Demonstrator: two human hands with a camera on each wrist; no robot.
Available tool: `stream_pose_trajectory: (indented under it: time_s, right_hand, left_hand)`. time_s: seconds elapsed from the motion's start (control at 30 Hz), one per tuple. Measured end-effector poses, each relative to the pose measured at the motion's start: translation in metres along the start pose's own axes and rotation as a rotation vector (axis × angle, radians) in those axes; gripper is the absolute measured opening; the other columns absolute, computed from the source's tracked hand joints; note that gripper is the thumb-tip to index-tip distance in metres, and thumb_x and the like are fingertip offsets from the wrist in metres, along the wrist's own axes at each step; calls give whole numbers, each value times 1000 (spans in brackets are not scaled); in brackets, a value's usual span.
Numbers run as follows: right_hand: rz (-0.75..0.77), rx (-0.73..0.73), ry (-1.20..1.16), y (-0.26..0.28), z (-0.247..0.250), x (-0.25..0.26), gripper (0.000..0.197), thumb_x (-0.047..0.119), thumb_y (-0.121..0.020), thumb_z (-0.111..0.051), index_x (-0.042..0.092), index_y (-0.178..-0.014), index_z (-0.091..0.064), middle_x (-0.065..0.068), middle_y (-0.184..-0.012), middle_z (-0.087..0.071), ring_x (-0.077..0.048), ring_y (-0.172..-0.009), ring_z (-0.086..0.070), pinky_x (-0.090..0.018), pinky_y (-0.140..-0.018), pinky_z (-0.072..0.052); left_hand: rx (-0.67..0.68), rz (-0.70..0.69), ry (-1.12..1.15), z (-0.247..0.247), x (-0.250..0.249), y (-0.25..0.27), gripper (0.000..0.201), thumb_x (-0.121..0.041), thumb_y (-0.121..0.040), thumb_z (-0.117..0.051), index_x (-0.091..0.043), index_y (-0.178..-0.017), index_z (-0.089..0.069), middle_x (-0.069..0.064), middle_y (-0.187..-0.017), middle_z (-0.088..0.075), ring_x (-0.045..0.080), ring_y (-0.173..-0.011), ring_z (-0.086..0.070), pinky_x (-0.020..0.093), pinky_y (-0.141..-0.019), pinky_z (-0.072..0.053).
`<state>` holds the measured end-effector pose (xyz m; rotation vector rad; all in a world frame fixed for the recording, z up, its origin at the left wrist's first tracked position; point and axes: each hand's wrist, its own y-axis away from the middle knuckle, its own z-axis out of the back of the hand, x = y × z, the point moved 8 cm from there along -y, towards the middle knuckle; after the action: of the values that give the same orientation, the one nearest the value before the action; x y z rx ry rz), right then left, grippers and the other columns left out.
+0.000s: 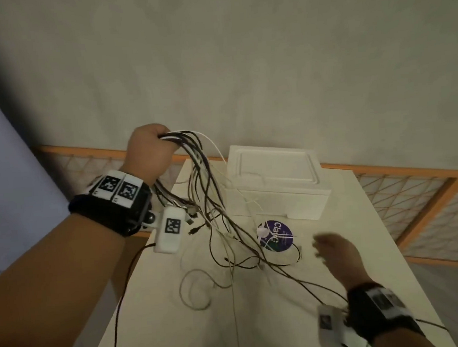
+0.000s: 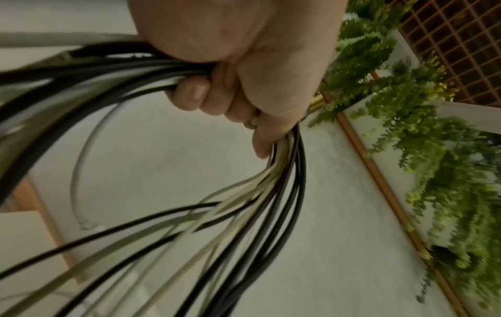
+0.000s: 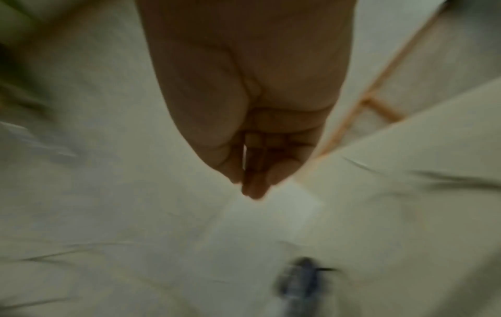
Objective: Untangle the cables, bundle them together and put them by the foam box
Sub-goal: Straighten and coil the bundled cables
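My left hand [image 1: 151, 148] is raised above the table's far left corner and grips a thick bunch of black and white cables [image 1: 207, 190]. In the left wrist view the fingers [image 2: 195, 92] curl round the cables [image 2: 282, 184], which fan out from both sides of the fist. The strands hang down and trail in a loose tangle over the table [image 1: 348, 260]. The white foam box [image 1: 274, 181] stands at the table's far edge. My right hand [image 1: 334, 255] hovers blurred over the table at the right, fingers [image 3: 254, 184] drawn loosely together, holding nothing.
A round purple sticker or disc [image 1: 276, 234] lies in front of the foam box under some strands. An orange-framed lattice rail [image 1: 411, 197] runs behind and right of the table. Green plants [image 2: 447, 171] hang beyond the rail.
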<state>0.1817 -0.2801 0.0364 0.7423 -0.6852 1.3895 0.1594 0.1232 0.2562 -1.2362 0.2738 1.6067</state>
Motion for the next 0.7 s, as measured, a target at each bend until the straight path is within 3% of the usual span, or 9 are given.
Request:
stream_pose_trajectory:
  time_s: [0.1,0.17,0.23,0.33,0.43,0.5,0.57,0.63,0.7]
  right_hand:
    - [460,-47,-152,26,-10,130,12,21,-85,-68,31,-91,-67,10,-94,-68,2,-79,-61,-11,-71,-48]
    - [685,18,-138,50,-30,190,29,34,-82,-69,26,-110,-66,16,-110,-63,3,-97,-57,-11,-85,-43]
    - [727,88,54,52,-59,204,47,38,-82,-68,24,-125,-58,14,-127,-57,-5,-110,-54,-21,-95,-43]
    - [568,227,198,37,-94,167,47,40,-87,-60,31,-131,-48,7,-126,-60,-16,-109,-59,-35,-90,-49]
    - [325,401,178,23,-113,100,58,39,-88,-60,44,-139,-32,6,-126,-57,-17,-113,-57,-35,-94,-48]
    - [223,474,105,18,-118,69,52,36,-87,-63,35,-135,-45,9,-119,-58,-14,-110,-55,-32,-99,-44]
    - [189,442,-31,17,-109,56,31,38,-81,-67,28,-110,-66,11,-99,-62,-13,-102,-55,-30,-92,-43]
    - [120,423,-134,14,-100,39,36,51,-78,-61,26,-100,-72,8,-97,-68,-16,-100,-58,-35,-85,-38]
    - [-89,474,-204,12,-96,13,33,48,-86,-54,24,-99,-73,5,-99,-68,-21,-96,-58,-34,-83,-41]
  left_hand:
    - [61,-33,17,-28,-15,10,33,-7,-78,-64,-20,-52,-51,-10,-39,-41,1,-41,-36,20,-45,-27]
    - [95,-71,50,-42,-32,19,33,-6,-78,-64,-20,-52,-50,-14,-39,-42,0,-42,-37,19,-46,-27]
    - [114,-117,72,-48,-49,27,31,-6,-79,-65,-16,-53,-52,-13,-41,-41,1,-43,-35,19,-47,-27]
    - [92,-108,173,-40,-63,30,21,-10,-78,-67,-5,-61,-56,-9,-46,-35,6,-44,-30,25,-49,-26]
    - [66,-48,300,-26,-59,23,20,-11,-74,-65,-17,-57,-55,-12,-40,-37,6,-41,-32,25,-50,-26]
    - [56,-25,318,-22,-54,19,30,-7,-78,-65,-19,-53,-53,-14,-38,-36,4,-39,-31,24,-50,-25]
    - [61,-21,312,-24,-51,18,34,-7,-80,-65,-20,-52,-52,-15,-38,-35,3,-39,-29,24,-50,-24]
    - [63,-19,308,-24,-48,18,31,-7,-80,-65,-20,-55,-53,-15,-39,-36,3,-40,-30,24,-50,-25]
    - [37,-2,322,-20,-45,15,31,-6,-81,-65,-21,-56,-55,-15,-39,-37,3,-39,-31,23,-49,-25]
